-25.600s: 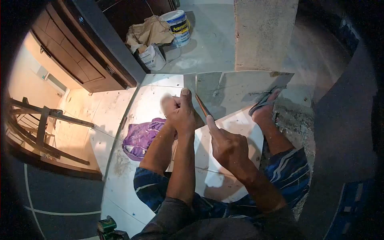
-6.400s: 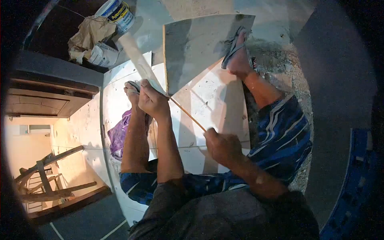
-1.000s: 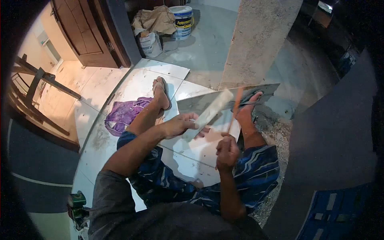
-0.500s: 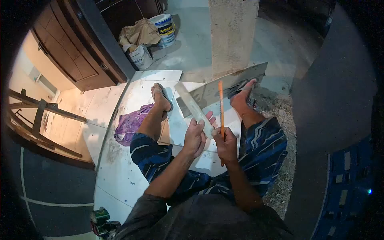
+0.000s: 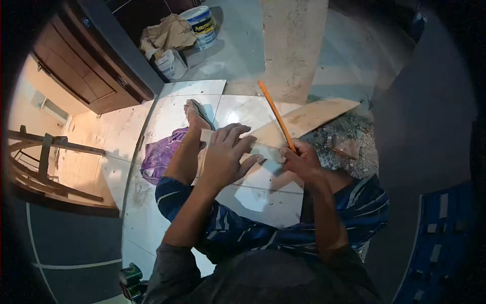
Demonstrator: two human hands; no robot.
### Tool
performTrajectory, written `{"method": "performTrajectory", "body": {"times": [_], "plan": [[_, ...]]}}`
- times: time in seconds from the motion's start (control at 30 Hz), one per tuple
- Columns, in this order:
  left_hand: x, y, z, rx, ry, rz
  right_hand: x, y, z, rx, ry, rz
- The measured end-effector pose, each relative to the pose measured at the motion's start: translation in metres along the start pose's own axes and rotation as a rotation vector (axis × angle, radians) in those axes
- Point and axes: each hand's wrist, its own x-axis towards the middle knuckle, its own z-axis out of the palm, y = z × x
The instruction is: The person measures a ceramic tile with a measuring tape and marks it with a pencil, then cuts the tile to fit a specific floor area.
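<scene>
My left hand point(image 5: 225, 154) is palm down with its fingers stretched out and thumb apart, over a narrow pale strip point(image 5: 267, 151). The strip runs from under these fingers towards my right hand. My right hand point(image 5: 302, 158) is closed around the lower end of a long, thin orange stick point(image 5: 275, 111), blade-like in shape, which points up and to the left. Just beyond the hands a tan board-like piece point(image 5: 316, 115) lies at a slant, its near end by the strip. Part of the strip is hidden under my left hand.
White floor tiles point(image 5: 167, 109) lie below, with a crumpled purple cloth point(image 5: 159, 154) on the left. Rubble point(image 5: 362, 139) borders the tiles at right. A concrete post point(image 5: 291, 48), a paint bucket point(image 5: 203, 33) and a paper sack point(image 5: 169, 38) stand ahead. A wooden frame point(image 5: 48, 162) is at left.
The pale strip has come down from its raised tilt, and my left hand has turned palm down over it. The large piece now shows a tan face instead of grey. The orange stick leans left.
</scene>
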Motion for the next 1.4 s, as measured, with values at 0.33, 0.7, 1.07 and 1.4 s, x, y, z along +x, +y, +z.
{"method": "performTrajectory", "body": {"times": [0.33,0.7,1.07,1.4], "plan": [[-0.023,-0.040,0.076,-0.542,-0.629,-0.547,0.016,0.028,-0.003,-0.046,0.246,-0.097],[-0.061,-0.040,0.150,-0.883,-0.789,-0.860,-0.029,0.060,0.028,-0.513,0.160,-0.025],[-0.055,-0.018,0.191,-0.485,-0.864,-0.605,-0.062,0.103,0.004,-0.720,0.263,-0.151],[-0.050,-0.025,0.186,-0.428,-0.887,-0.623,-0.051,0.080,0.010,-0.757,0.042,0.217]]}}
